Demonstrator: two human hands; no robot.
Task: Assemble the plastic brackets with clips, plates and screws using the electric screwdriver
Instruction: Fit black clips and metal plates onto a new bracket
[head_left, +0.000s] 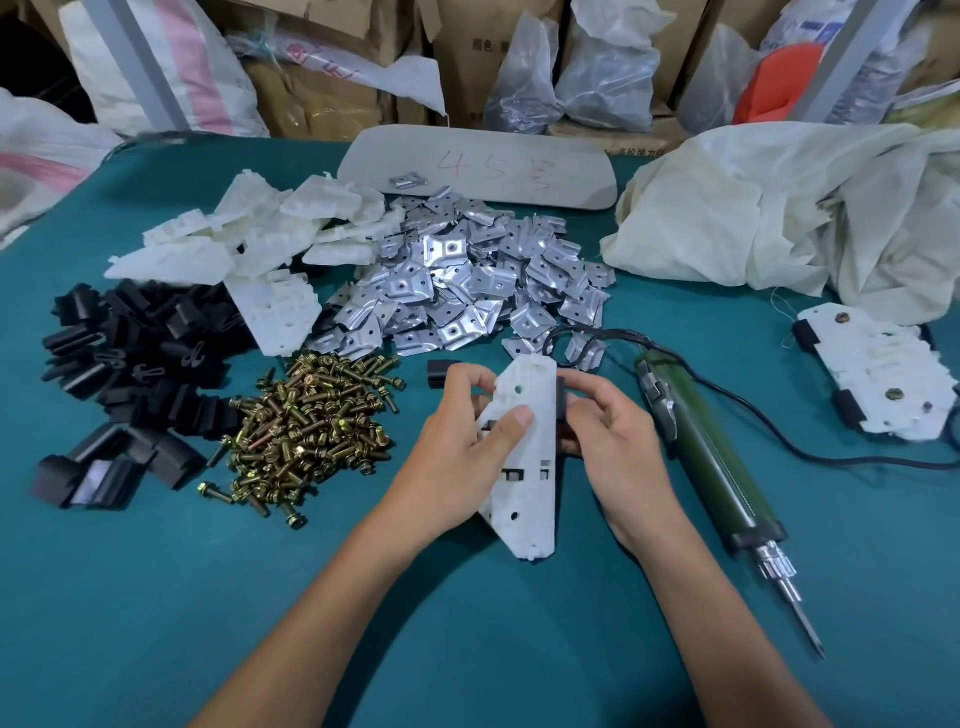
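Bracket is held over the table's near centre, long axis roughly 12 to 6 o'clock. The left hand grips its 9 o'clock edge, thumb across the face. The right hand, the nearer one, pinches a black clip against the 3 o'clock edge near the upper end. Seating depth cannot be told. The electric screwdriver lies at 3 o'clock of the right hand, untouched, bit toward 5.

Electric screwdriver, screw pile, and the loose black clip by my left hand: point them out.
electric screwdriver (709, 447), head view, on its green barrel.
screw pile (311, 426), head view, middle of the heap.
loose black clip (440, 374), head view, its top face.
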